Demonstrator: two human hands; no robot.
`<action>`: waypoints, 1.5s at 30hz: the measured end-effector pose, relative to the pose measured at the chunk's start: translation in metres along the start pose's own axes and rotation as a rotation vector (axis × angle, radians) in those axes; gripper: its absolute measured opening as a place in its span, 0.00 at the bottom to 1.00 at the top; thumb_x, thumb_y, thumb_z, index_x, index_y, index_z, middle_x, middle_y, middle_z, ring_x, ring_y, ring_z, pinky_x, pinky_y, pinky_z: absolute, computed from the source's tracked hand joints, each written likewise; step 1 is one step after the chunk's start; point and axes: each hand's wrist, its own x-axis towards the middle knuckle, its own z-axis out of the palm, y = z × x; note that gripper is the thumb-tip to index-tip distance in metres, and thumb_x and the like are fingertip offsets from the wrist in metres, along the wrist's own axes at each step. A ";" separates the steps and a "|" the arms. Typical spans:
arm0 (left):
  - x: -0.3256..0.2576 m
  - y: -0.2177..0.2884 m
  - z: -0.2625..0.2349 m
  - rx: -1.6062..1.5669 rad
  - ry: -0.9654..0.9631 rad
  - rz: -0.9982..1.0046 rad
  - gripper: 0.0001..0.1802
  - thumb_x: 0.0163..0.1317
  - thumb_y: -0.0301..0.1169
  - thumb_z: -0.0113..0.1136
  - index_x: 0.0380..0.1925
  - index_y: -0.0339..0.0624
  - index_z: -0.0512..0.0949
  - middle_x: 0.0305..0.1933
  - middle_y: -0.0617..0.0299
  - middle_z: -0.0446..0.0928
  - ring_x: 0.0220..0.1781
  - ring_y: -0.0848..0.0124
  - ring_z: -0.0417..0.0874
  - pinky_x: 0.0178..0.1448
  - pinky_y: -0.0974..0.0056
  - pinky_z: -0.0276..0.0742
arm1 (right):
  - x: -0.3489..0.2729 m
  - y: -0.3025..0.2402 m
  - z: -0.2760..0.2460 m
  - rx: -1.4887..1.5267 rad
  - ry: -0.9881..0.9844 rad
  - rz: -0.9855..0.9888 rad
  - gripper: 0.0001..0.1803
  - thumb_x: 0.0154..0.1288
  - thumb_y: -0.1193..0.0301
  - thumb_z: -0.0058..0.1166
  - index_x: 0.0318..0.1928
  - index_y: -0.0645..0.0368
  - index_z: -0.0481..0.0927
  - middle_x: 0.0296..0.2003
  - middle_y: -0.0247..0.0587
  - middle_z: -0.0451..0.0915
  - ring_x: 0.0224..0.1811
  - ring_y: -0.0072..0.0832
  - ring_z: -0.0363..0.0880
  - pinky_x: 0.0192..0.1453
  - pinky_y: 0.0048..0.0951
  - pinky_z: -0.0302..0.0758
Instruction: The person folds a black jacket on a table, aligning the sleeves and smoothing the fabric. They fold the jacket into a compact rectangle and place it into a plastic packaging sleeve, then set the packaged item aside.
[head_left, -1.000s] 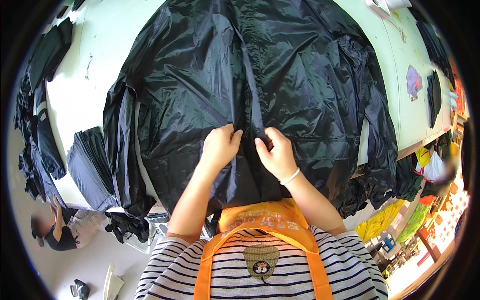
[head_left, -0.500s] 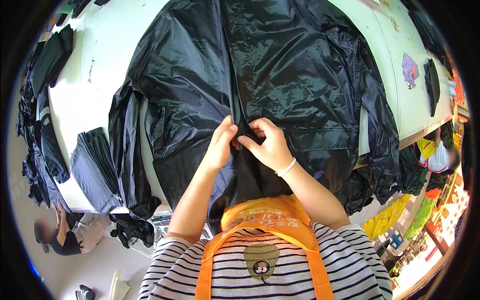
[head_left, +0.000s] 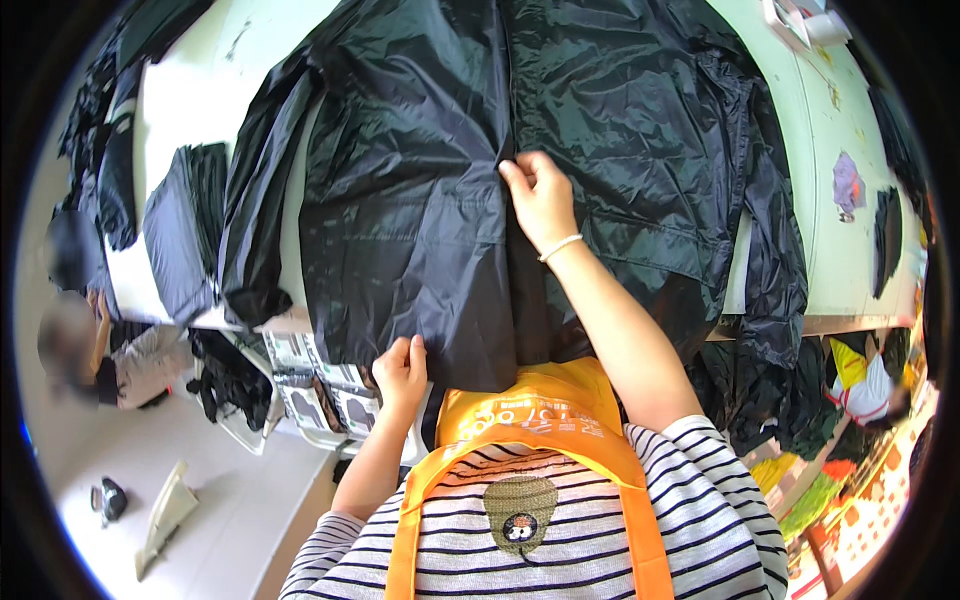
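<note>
A black shiny jacket (head_left: pixel 420 270) lies spread on the table in front of me, its sleeves out to both sides and its front split running down the middle. My right hand (head_left: pixel 543 203) pinches the edge of that front opening at about mid-height, thumb against fingers. Lower and to the left, my left hand (head_left: pixel 401 373) is closed on the jacket's bottom hem, near the table's front edge. The left front panel stretches between the two hands and hangs over the edge toward my orange apron (head_left: pixel 560 390).
The pale table (head_left: pixel 190 90) carries a pile of folded dark garments (head_left: pixel 185 235) left, a purple cloth (head_left: pixel 847 185) and black folded piece (head_left: pixel 886 240) right. Packaged goods (head_left: pixel 320 390) stand below the front edge. People work at far left (head_left: pixel 140 365) and right (head_left: pixel 868 390).
My hands were together at the front opening. The left has moved down and left to the hem; the right has gone up along the opening's edge. The view has shifted too.
</note>
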 end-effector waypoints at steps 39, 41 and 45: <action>-0.096 0.062 0.066 -1.296 -0.108 -0.516 0.08 0.58 0.28 0.64 0.30 0.33 0.78 0.33 0.58 0.78 0.36 0.69 0.79 0.41 0.66 0.74 | -0.262 -0.032 -0.086 0.008 -0.124 -0.216 0.07 0.58 0.80 0.57 0.39 0.64 0.82 0.32 0.40 0.80 0.29 0.24 0.78 0.33 0.22 0.74; -0.099 0.066 0.064 -1.333 -0.112 -0.508 0.11 0.57 0.30 0.67 0.25 0.32 0.78 0.30 0.56 0.77 0.34 0.69 0.78 0.41 0.67 0.74 | -0.263 -0.030 -0.082 -0.037 -0.095 -0.277 0.07 0.57 0.81 0.57 0.37 0.64 0.82 0.32 0.41 0.79 0.30 0.30 0.78 0.33 0.24 0.74; -0.091 0.052 0.084 -1.540 -0.133 -0.443 0.08 0.58 0.23 0.63 0.38 0.36 0.77 0.37 0.58 0.78 0.38 0.66 0.79 0.42 0.64 0.77 | -0.273 -0.021 -0.073 -0.155 -0.155 -0.366 0.11 0.55 0.84 0.51 0.39 0.63 0.79 0.37 0.45 0.75 0.39 0.38 0.76 0.42 0.30 0.75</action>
